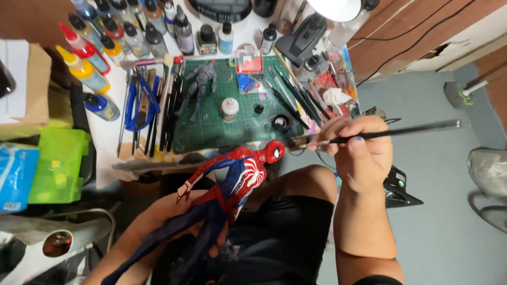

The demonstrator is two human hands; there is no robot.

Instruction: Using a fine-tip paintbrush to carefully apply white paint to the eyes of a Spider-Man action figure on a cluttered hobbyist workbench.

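Observation:
My left hand (179, 214) grips a red and blue action figure (232, 182) by its legs, holding it tilted over my lap, head up to the right. My right hand (359, 150) pinches a thin black paintbrush (380, 134), its tip almost touching the figure's red masked head (274, 152). A grey unpainted figure (199, 87) lies on the green cutting mat (211, 132) on the white table.
Paint bottles (119, 37) crowd the table's back left. Brushes, blue pliers and tools (150, 108) lie left of the mat, more brushes (288, 97) on its right. A small white bottle (229, 109) stands on the mat. A green box (59, 166) sits left; grey floor right.

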